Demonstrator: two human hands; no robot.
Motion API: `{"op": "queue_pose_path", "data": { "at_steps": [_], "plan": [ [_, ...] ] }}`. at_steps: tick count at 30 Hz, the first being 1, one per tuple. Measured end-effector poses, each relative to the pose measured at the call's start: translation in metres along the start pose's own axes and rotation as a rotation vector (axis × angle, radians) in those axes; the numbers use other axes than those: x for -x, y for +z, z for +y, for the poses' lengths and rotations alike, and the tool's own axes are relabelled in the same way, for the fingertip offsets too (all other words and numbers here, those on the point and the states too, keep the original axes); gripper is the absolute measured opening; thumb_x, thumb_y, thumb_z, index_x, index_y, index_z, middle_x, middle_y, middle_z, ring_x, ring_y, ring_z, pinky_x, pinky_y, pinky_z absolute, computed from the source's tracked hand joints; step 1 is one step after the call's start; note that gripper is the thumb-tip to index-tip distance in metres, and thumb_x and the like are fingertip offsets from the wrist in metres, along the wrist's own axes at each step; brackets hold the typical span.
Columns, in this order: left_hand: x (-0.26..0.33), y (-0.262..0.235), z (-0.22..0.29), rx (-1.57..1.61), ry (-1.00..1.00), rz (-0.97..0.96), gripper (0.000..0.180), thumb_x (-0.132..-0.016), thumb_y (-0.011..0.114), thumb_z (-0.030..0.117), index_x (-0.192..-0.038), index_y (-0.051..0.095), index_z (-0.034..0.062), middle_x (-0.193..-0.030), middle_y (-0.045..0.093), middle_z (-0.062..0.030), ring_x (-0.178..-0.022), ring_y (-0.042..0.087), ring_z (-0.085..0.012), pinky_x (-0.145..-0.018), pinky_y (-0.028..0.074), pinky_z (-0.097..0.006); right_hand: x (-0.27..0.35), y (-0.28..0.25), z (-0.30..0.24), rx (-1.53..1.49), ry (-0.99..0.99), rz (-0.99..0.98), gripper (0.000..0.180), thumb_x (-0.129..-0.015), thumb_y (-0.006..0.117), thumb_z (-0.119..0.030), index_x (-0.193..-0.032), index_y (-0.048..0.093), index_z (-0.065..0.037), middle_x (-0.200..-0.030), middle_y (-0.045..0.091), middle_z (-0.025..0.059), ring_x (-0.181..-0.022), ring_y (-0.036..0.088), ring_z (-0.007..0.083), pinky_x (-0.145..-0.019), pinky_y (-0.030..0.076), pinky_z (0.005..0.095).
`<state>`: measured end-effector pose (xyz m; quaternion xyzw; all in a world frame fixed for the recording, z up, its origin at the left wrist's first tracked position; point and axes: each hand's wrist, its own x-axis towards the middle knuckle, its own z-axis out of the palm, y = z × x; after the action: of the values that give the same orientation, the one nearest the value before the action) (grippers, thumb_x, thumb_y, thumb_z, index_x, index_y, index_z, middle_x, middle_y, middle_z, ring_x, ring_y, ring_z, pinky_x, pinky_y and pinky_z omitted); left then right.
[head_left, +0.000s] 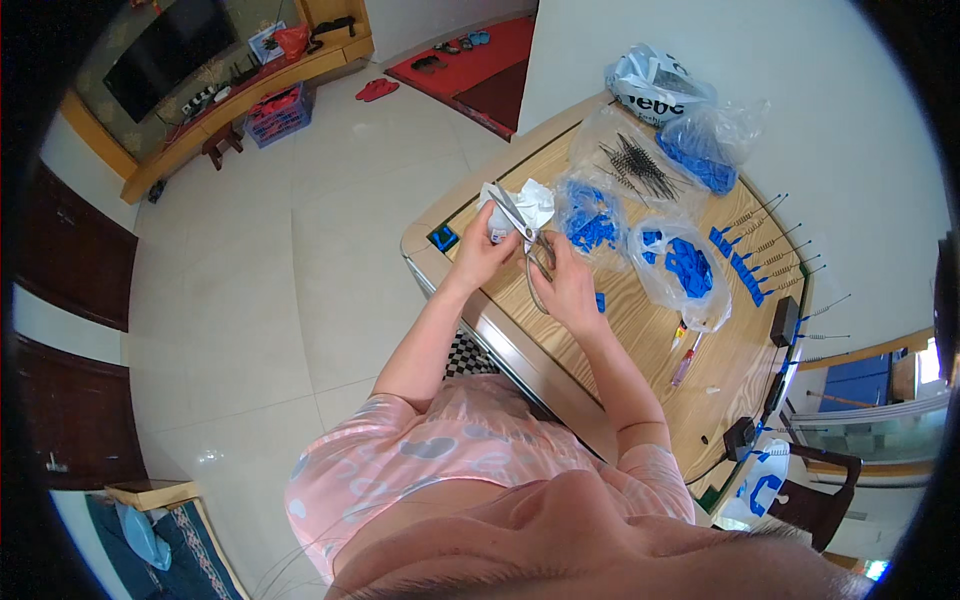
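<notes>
Over the near left edge of the wooden table, my right hand (568,285) has its fingers closed on the handles of metal scissors (530,238). The scissor blades are spread a little and point up and left, across the front of a crumpled white wrapper (533,203). My left hand (482,250) is closed on the lower left part of that wrapper, close beside the blades. Whether the blades touch it I cannot tell. A small blue piece (600,301) lies on the table just right of my right hand.
Clear bags of blue pieces (590,225) (690,268) lie to the right. Thin dark coiled parts (640,165) rest on plastic behind them. Blue holders (738,265) with springs line the far right, near a black box (785,322). A screwdriver (686,362) lies nearer me.
</notes>
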<state>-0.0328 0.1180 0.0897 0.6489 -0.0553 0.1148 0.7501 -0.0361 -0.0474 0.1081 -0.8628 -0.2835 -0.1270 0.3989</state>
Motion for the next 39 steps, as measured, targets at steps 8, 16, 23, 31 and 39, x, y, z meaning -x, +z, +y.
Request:
{"op": "queue_pose_path", "data": {
  "at_steps": [8,16,23,31,39],
  "plan": [
    [-0.001,0.002,0.003,-0.004,-0.004,-0.001,0.025,-0.086,0.058,0.002,-0.108,0.048,0.0066,-0.076,0.054,0.0021,-0.056,0.047,-0.0035,-0.046,0.036,-0.02,0.001,-0.004,-0.001,0.001,0.064,-0.048,0.036,-0.08,0.067,-0.019,-0.109,0.051,-0.004,-0.068,0.055,0.0148,-0.06,0.057,0.0319,-0.056,0.045,0.0383],
    [-0.002,-0.001,-0.003,-0.071,-0.023,-0.005,0.021,-0.087,0.06,0.004,-0.103,0.047,0.0061,-0.072,0.053,0.0021,-0.055,0.047,-0.0038,-0.045,0.035,-0.021,0.003,-0.001,0.009,0.007,0.095,-0.011,0.03,-0.082,0.066,-0.02,-0.103,0.052,-0.004,-0.078,0.062,0.0171,-0.07,0.062,0.0345,-0.06,0.047,0.0396],
    [-0.003,-0.012,-0.015,-0.118,0.086,0.1,0.02,-0.083,0.064,0.007,-0.096,0.049,0.0045,-0.072,0.054,0.001,-0.057,0.049,-0.0058,-0.049,0.039,-0.023,-0.001,-0.008,0.014,0.023,0.105,0.031,0.04,-0.081,0.066,-0.029,-0.109,0.052,-0.005,-0.077,0.063,0.0195,-0.072,0.063,0.0374,-0.061,0.049,0.0444],
    [0.017,-0.061,-0.074,-0.282,0.048,0.275,0.017,-0.085,0.062,0.007,-0.098,0.051,0.0036,-0.084,0.057,-0.0014,-0.075,0.056,-0.0086,-0.063,0.047,-0.024,0.002,-0.003,0.037,0.48,-0.075,-0.107,0.048,-0.068,0.074,-0.033,-0.101,0.054,-0.005,-0.093,0.054,0.0141,-0.091,0.052,0.0316,-0.077,0.039,0.0411],
    [0.015,-0.054,-0.079,-0.253,0.058,0.348,0.015,-0.082,0.062,0.006,-0.093,0.053,0.0033,-0.084,0.062,-0.004,-0.076,0.058,-0.0102,-0.068,0.047,-0.025,-0.008,0.017,0.053,0.608,-0.099,-0.025,0.05,-0.066,0.074,-0.039,-0.1,0.057,-0.006,-0.091,0.053,0.0137,-0.088,0.053,0.0303,-0.075,0.039,0.0419]
  ]
}}
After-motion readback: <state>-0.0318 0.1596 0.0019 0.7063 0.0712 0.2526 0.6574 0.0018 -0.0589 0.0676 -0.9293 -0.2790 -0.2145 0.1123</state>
